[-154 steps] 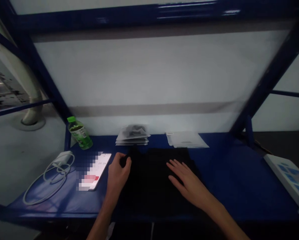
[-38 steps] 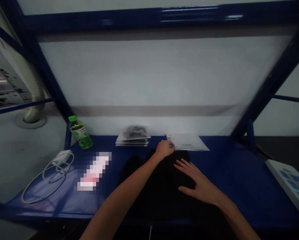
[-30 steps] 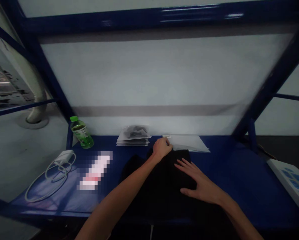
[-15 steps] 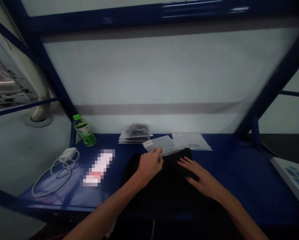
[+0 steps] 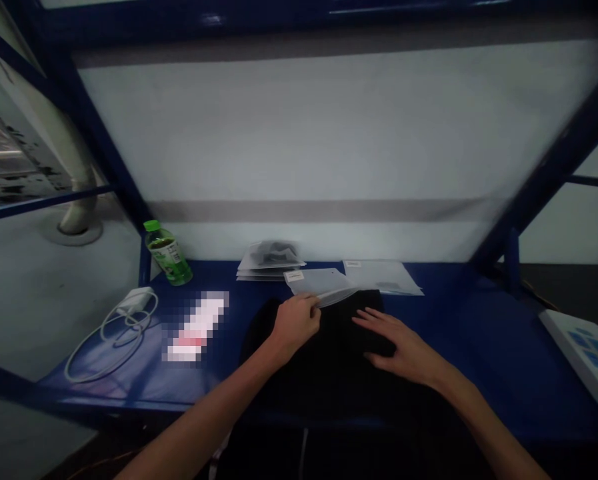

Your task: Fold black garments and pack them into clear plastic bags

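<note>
Left hand (image 5: 295, 325) pinches the edge of one clear plastic bag (image 5: 319, 285); right hand (image 5: 399, 348), apart from it, lies open on one folded black garment (image 5: 329, 353), not yet bagged, on the blue desk (image 5: 479, 347). Behind lie one flat bag (image 5: 383, 277) and a stack of about three filled bags (image 5: 271, 263).

One head-worn view, facing forward and down, close above the left hand (image 5: 296, 327) and right hand (image 5: 403, 350).

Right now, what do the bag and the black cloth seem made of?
The bag in the left hand looks like thin frosted plastic, translucent with a soft sheen. The black cloth under the right hand looks like soft matte fabric, lying in slack folds, its weave too dark to tell.
</note>
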The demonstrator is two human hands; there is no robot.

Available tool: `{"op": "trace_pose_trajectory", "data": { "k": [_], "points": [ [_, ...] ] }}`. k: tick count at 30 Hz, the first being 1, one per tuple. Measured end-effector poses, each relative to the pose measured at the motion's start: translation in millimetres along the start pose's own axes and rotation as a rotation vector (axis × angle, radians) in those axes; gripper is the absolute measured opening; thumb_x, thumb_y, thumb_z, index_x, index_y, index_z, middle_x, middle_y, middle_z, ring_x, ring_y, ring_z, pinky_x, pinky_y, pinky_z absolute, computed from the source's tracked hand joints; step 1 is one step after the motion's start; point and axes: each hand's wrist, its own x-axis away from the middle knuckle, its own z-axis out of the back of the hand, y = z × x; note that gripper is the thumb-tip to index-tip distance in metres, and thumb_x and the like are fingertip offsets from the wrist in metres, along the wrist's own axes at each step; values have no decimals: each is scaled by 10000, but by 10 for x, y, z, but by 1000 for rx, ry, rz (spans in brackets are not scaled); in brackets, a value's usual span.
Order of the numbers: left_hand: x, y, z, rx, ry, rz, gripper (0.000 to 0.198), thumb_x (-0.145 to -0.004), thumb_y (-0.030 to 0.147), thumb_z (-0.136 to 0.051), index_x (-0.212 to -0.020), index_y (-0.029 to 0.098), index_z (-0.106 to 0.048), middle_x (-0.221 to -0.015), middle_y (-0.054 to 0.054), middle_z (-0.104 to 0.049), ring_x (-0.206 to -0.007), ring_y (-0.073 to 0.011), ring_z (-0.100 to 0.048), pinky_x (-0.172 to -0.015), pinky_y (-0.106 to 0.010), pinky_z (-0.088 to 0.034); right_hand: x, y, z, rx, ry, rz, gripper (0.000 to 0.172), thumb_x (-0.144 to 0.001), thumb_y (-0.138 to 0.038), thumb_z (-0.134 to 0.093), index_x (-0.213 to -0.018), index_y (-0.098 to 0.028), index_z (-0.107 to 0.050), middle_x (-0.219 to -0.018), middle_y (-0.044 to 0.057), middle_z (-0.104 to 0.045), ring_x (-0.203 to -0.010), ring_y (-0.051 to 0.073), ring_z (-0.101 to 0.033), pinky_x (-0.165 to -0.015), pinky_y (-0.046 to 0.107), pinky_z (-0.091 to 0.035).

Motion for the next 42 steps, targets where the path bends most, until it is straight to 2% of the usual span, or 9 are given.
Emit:
{"op": "trace_pose_trajectory", "data": {
  "k": [4,9,15,20,26,29,34,38,42],
  "points": [
    [-3,6,-15,-19,14,-16,242,-897,202,-517,-979,208,-744,-1041,-51,-720,-958,-199,-658,-884,-278,-484,-12,11,-50,35,54,18,570,-854,-297,-584,-1418,-327,-504,-1507,24,-463,-1433,273,-341,-1144,516,-320],
    [-21,-13,-30,-75,9,-34,348,-979,273,-434,-814,174,-724,-889,-78,-695,-843,-199,-654,-800,-276,-488,40,-3,24,-19,-3,21,645,-867,-427,-614,-1476,-346,-416,-1563,18,-374,-1463,282,-270,-1164,528,-285],
    [-33,-63,-79,-60,5,-55,223,-949,223,-513,-923,193,-732,-1019,-70,-686,-943,-206,-652,-852,-277,-490,1,24,-40,37,40,19,562,-853,-278,-578,-1410,-314,-515,-1511,31,-459,-1438,276,-331,-1144,524,-329],
    [-16,-74,-111,-24,53,-90,280,-924,181,-537,-1170,197,-670,-1238,-80,-625,-1099,-227,-611,-929,-294,-492,3,27,-125,77,170,11,519,-875,-233,-492,-1391,-268,-530,-1457,55,-523,-1375,272,-438,-1130,529,-366],
    [22,-46,-139,0,10,-89,342,-911,148,-529,-1238,197,-619,-1270,-89,-598,-1094,-230,-612,-941,-314,-502,131,5,-51,-106,442,-111,473,-953,-340,-418,-1415,-272,-498,-1387,35,-595,-1252,261,-575,-1063,451,-477],
    [36,-31,-165,26,-5,-110,387,-901,128,-523,-1276,193,-588,-1280,-96,-591,-1101,-235,-612,-938,-323,-510,140,-13,-57,-31,537,-13,476,-942,-301,-447,-1415,-265,-489,-1411,36,-573,-1285,255,-546,-1105,454,-435],
    [33,-17,-171,99,-5,-153,402,-882,109,-532,-1265,207,-601,-1273,-71,-603,-1091,-212,-625,-957,-302,-502,-37,-120,-84,167,296,191,527,-851,-187,-517,-1375,-239,-534,-1443,61,-539,-1379,269,-434,-1152,524,-347],
    [31,5,-132,155,-40,-146,365,-880,96,-526,-1200,233,-635,-1243,-51,-621,-1074,-189,-634,-957,-278,-491,-257,-177,-31,140,133,201,547,-786,-214,-581,-1332,-253,-586,-1480,52,-498,-1447,299,-306,-1169,554,-284],
    [31,9,-138,195,-26,-92,289,-866,102,-541,-1120,222,-607,-1149,-55,-650,-1022,-199,-646,-902,-289,-498,-447,-148,37,83,4,118,624,-821,-319,-582,-1436,-271,-488,-1537,53,-419,-1459,302,-275,-1154,541,-302]
  ]
}}
